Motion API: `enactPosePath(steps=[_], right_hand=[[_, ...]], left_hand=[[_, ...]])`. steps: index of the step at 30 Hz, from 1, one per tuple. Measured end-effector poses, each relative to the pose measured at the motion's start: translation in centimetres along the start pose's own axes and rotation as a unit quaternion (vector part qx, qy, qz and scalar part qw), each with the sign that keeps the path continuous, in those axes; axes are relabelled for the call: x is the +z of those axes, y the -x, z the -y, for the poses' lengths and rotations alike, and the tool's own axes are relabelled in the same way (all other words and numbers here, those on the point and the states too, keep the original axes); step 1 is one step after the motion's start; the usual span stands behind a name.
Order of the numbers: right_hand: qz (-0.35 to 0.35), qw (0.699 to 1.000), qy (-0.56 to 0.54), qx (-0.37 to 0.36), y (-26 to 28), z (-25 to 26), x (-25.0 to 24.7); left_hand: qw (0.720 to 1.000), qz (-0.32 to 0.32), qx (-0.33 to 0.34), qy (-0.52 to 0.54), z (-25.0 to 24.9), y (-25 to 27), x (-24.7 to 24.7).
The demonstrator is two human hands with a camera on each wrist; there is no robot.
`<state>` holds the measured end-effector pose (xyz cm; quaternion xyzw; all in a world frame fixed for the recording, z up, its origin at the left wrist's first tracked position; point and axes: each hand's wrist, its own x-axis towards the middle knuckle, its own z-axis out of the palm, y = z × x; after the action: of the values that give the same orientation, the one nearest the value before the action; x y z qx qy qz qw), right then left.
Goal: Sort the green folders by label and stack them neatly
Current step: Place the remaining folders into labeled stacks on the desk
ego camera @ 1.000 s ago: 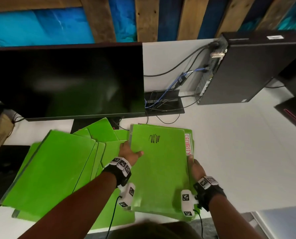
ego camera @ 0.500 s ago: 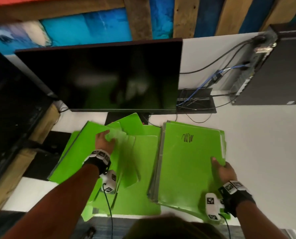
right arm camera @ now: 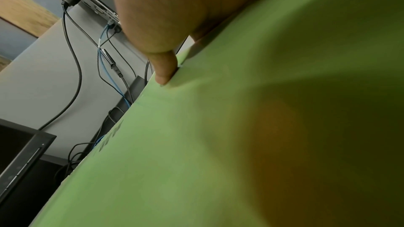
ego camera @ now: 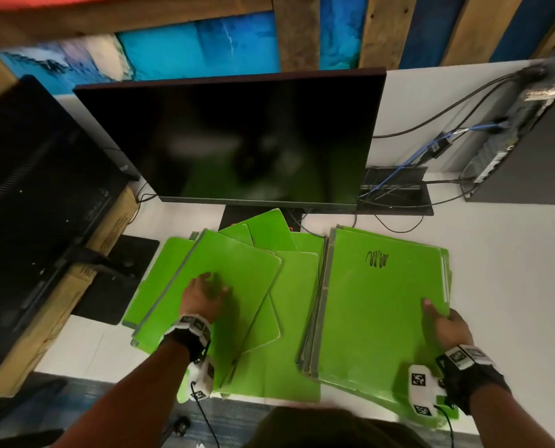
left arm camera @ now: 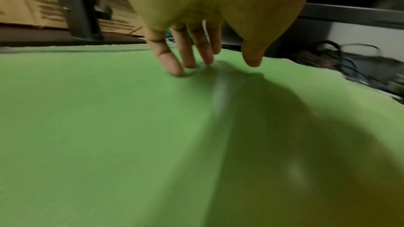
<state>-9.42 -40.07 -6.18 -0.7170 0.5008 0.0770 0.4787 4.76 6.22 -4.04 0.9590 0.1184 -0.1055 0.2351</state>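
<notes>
The left hand (ego camera: 203,294) lies flat, fingers spread and straight, on the topmost bright green card folder of the loose fanned pile (ego camera: 224,279); in the left wrist view the fingertips (left arm camera: 174,68) press the sheet near its far edge, nothing curled round it. That folder's long axis runs from about 7 o'clock to 1 o'clock, skewed against the squared stack of green folders with a black scribble on top (ego camera: 376,305), which sits just beside it at 3 o'clock from the left hand, its long axis near 6 to 12 o'clock. The right hand (ego camera: 444,328) grips that stack at its right edge, thumb (right arm camera: 163,68) pressed on the cover and the other fingers hidden under it.

The left hand is plainly the nearer one to the loose pile, so a slide towards 3 o'clock with a slight turn would probably bring the folder in line with the stack.

The loose folders look thin and flexible, with rounded corners and pale worn edges, overlapping at several angles in front of the dark flat monitor (ego camera: 231,140) at 12 o'clock on the white desk (ego camera: 496,270). No label can be read on the top loose folder.
</notes>
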Motion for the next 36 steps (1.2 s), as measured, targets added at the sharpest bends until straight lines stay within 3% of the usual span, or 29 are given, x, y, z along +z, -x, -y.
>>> enactPosePath(steps=[3,6,11,16,21,23,25,27,28,32,36], right_hand=[[-0.002,1.0,-0.001,0.002,0.3,0.1,-0.2],[-0.001,1.0,0.004,0.0,0.5,0.3,-0.3],[0.0,1.0,0.007,0.001,0.6,0.4,-0.3],[0.005,1.0,0.023,0.005,0.1,0.3,-0.3],[0.007,1.0,0.028,0.011,0.1,0.5,-0.3],[0.008,1.0,0.029,0.007,0.3,0.7,-0.3],[0.009,1.0,0.019,0.006,0.4,0.9,-0.3],[0.009,1.0,0.014,0.005,0.6,1.0,-0.4],[0.011,1.0,0.011,0.005,0.6,1.0,-0.4],[0.012,1.0,0.006,0.006,0.8,0.9,-0.5],[0.014,1.0,-0.009,0.003,0.9,1.0,-0.5]], left_hand=[[0.995,-0.062,-0.076,-0.015,2.2,-0.9,-2.0],[0.983,-0.028,-0.179,-0.028,4.6,-1.0,-3.5],[0.976,0.049,-0.188,-0.097,6.6,-2.4,-4.7],[0.969,0.083,-0.227,-0.051,6.9,-2.1,-5.0],[0.928,0.05,-0.361,-0.073,7.4,0.7,-4.2],[0.916,0.037,-0.399,-0.015,10.6,0.2,-2.9],[0.918,0.059,-0.393,0.01,16.6,-2.4,-0.3],[0.921,0.018,-0.388,0.04,21.0,-4.4,1.5],[0.919,0.001,-0.392,0.047,20.2,-3.7,0.8],[0.908,-0.034,-0.389,0.15,8.8,3.2,-5.7],[0.908,-0.105,-0.361,0.187,6.9,5.4,-6.9]])
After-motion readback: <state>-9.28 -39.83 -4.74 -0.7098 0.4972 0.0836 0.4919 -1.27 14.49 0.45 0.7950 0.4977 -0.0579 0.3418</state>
